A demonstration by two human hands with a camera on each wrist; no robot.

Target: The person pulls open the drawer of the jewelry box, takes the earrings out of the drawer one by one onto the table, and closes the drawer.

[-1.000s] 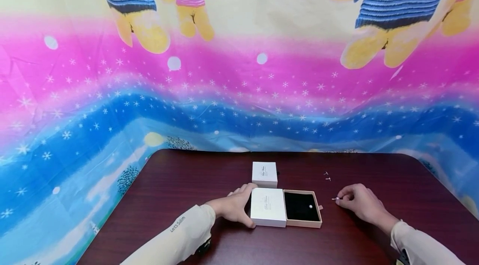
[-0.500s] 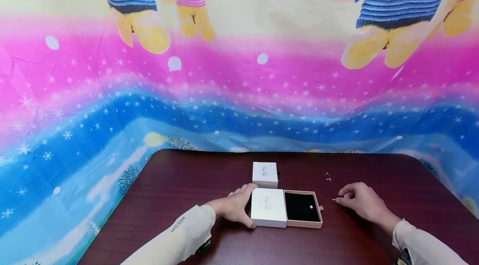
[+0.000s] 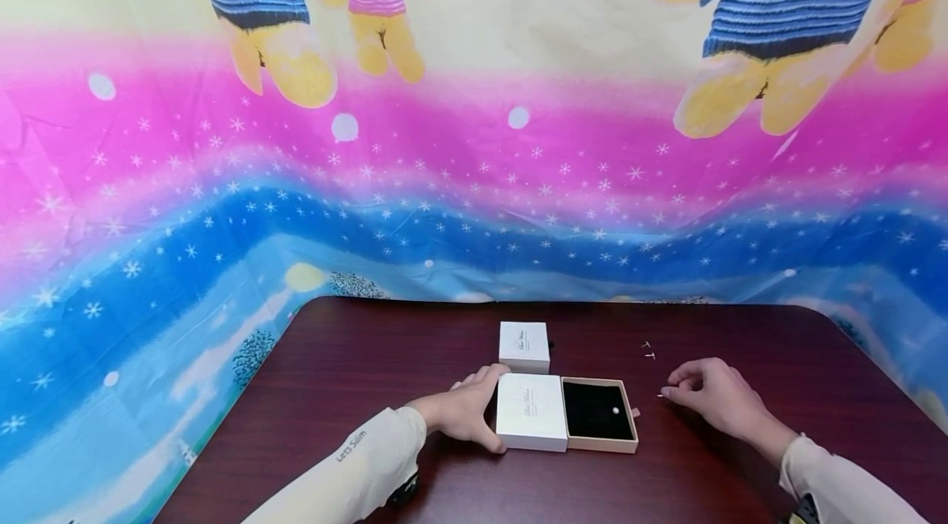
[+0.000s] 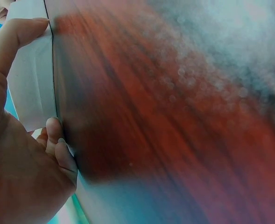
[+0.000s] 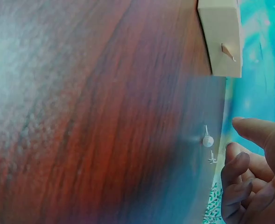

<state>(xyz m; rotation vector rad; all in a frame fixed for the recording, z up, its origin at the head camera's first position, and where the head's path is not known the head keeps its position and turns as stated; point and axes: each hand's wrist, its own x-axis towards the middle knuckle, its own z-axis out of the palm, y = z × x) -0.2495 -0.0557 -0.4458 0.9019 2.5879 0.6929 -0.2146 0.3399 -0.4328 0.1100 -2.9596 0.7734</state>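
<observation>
My left hand (image 3: 462, 410) grips the left end of a white jewelry box sleeve (image 3: 530, 412), thumb at its near corner and fingers toward its far side. The sleeve's tan drawer (image 3: 603, 447) is slid out to the right. In it lies a black pad (image 3: 588, 409) bearing one pearl stud (image 3: 615, 410). My right hand (image 3: 722, 399) hovers low over the table, right of the drawer. In the right wrist view, its thumb and forefinger stand apart beside a pearl stud earring (image 5: 208, 140) on the table. The head view shows only that earring's pale pin; the fingers hide the rest.
A second, smaller-looking white box (image 3: 523, 343) stands behind the sleeve. Small T-shaped studs (image 3: 649, 356) lie right of it on the dark wooden table (image 3: 385, 343). A ribbon tab (image 3: 635, 413) sticks out of the drawer. A patterned cloth (image 3: 474, 178) hangs behind the table.
The pearl seen at my right fingertips a second ago is now hidden in the head view, only its pin showing. My right fingers have shifted slightly. My left hand and the boxes stay put.
</observation>
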